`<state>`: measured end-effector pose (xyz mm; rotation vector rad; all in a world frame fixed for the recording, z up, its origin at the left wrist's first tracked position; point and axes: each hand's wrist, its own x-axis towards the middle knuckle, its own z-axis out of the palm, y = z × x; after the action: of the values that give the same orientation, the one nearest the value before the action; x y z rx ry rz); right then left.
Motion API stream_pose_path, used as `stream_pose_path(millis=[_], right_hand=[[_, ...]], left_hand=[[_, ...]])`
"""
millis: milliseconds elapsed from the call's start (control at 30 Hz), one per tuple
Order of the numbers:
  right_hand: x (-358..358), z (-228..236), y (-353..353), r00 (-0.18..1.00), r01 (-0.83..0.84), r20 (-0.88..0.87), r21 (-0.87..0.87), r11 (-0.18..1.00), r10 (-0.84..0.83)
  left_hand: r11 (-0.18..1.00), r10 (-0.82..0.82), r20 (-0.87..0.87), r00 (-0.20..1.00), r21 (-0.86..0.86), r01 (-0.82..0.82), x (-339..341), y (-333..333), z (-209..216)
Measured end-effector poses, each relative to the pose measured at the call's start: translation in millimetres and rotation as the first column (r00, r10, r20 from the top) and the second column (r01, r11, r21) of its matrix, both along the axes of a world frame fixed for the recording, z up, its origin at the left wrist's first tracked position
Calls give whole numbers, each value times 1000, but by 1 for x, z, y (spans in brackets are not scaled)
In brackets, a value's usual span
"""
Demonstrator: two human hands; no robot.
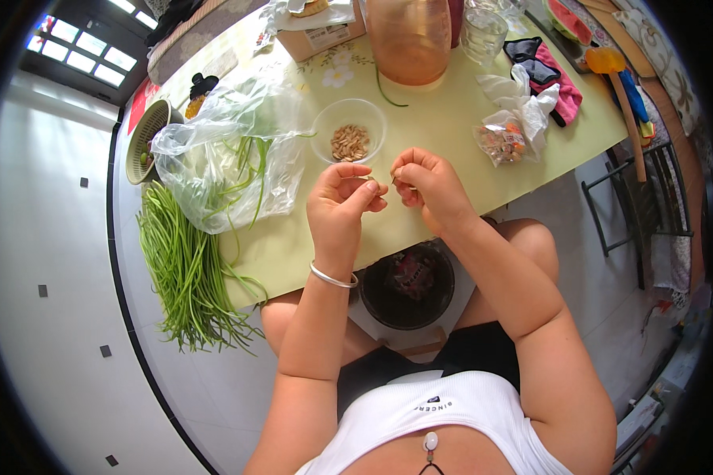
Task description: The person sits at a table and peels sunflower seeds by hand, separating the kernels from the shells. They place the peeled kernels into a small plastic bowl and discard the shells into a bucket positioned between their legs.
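Both my hands are raised over the near edge of the table, close together with a small gap between their fingertips. My left hand (pixel 344 194), with a bracelet (pixel 333 277) at its wrist, is closed in a pinch on a small tan piece, too small to name. My right hand (pixel 426 184) also pinches, and a tiny dark bit shows at its fingertips. Just beyond my left hand stands a clear plastic bowl (pixel 378 127). Tan, elongated kernels (pixel 349 143) lie in a small heap inside it.
Left on the yellow table (pixel 444 131) are a plastic bag (pixel 222 150), green stalks (pixel 186 269) over the edge and a basket (pixel 152 131). At the back stand a jug (pixel 408 47) and box (pixel 321 39). A packet (pixel 502 144) lies right. Below is a dark bin (pixel 396 317).
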<state>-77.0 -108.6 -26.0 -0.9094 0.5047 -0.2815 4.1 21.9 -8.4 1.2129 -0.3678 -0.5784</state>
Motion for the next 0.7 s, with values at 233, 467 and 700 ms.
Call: stream_pose_path(millis=[233,467,700], right_hand=[[2,-8,-4,978,-206,65,173,963,197],[2,-6,-7,949,-296,196,287,911,246],[4,-9,-8,970,-235,153,364,901,191]], left_hand=[[946,-99,706,701,286,-155,-4,1,10],[937,-108,791,603,284,-205,3,1,27],[923,-222,574,788,385,-20,-1,-1,32]])
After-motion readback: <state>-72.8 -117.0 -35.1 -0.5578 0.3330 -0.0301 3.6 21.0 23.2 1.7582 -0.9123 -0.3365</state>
